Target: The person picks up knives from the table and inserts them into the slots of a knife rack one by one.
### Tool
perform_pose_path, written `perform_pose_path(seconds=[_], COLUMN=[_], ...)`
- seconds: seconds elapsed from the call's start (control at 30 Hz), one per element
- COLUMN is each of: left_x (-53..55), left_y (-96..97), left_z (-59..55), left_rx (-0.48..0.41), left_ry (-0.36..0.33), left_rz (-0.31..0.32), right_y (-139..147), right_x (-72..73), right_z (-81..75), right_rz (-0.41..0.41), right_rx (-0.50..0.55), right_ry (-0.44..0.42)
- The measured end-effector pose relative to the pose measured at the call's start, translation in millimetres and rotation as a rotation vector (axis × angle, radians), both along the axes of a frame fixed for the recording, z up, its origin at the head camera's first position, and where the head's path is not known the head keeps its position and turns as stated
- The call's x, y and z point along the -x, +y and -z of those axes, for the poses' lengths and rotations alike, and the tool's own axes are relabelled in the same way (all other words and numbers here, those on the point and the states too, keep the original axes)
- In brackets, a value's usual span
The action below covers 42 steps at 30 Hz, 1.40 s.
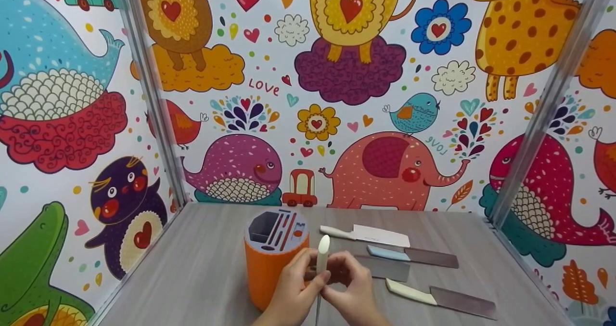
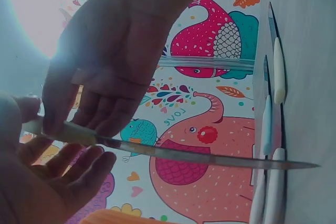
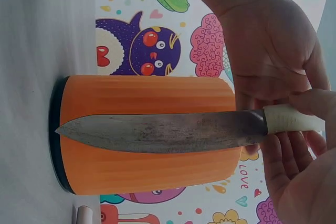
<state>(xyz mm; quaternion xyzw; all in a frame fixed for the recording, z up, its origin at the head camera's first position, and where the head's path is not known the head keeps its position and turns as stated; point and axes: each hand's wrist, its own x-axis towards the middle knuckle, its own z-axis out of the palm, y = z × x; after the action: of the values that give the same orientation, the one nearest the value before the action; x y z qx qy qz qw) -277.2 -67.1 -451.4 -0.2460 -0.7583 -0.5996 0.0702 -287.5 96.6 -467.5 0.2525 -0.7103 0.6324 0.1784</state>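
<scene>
Both hands hold a knife upright, point down, in front of me. Its pale cream handle (image 1: 324, 249) rises between the hands, and its long, stained blade (image 3: 168, 132) tapers to a tip. The left hand (image 1: 294, 287) pinches the handle, thumb along it. From the other side, the right hand (image 1: 353, 287) grips it with thumb and curled fingers. Close to the left hand stands an orange knife holder (image 1: 269, 278) with a grey slotted top (image 1: 276, 229). In the right wrist view, the blade passes in front of that holder.
Right of the hands lie a white-handled cleaver (image 1: 380, 235), a blue-handled knife (image 1: 433, 257) and a cream-handled knife (image 1: 462, 302). Another broad grey blade (image 1: 385, 269) is partly hidden by the right hand. Patterned walls (image 1: 308, 90) and metal corner posts (image 1: 149, 85) enclose the table.
</scene>
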Motion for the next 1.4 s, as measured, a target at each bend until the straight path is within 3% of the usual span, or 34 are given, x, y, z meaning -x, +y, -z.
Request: perform_pose_path(seconds=[0.07,0.13,0.27,0.4,0.63,0.8,0.93,1.13,1.27,1.4], left_x=[-1.7,-3.1,-3.7,-2.3,-1.3,1.0,2.7,-1.1,-8.3,-14.3], left_y=[-0.3,-1.6,-6.9,-10.8,-13.0,-11.8,-10.1,-10.8,-16.5,-19.9], left_z=[-1.0,-3.2,-8.2,-9.3,-7.1,-6.3,-9.6,-22.8,-35.4,-48.3], left_rx=[0.019,0.023,0.002,-0.034,-0.058,-0.070,-0.066,-0.085,-0.107,-0.076], left_ry=[0.049,0.054,-0.005,-0.050,-0.070,-0.065,0.024,0.211,0.315,0.402], left_rz=[-0.029,-0.045,-0.064,-0.086,-0.126,-0.130,-0.130,-0.169,-0.263,-0.393], right_y=[0.0,-0.2,-0.2,3.5,10.8,11.5,11.8,12.2,4.7,-0.5], right_x=[0.5,1.1,3.6,9.2,32.1,53.6,74.0,101.5,107.7,103.9], right_z=[0.5,0.8,0.9,1.9,-2.1,-1.1,16.1,59.8,81.9,93.8], right_rz=[-0.002,-0.018,-0.054,-0.010,0.037,0.076,0.043,-0.210,-0.345,-0.371], right_rx=[-0.008,-0.007,0.037,0.109,0.183,0.175,0.114,0.060,0.034,-0.020], right_ry=[-0.002,-0.015,-0.053,-0.070,-0.152,-0.183,-0.198,-0.286,-0.315,-0.335])
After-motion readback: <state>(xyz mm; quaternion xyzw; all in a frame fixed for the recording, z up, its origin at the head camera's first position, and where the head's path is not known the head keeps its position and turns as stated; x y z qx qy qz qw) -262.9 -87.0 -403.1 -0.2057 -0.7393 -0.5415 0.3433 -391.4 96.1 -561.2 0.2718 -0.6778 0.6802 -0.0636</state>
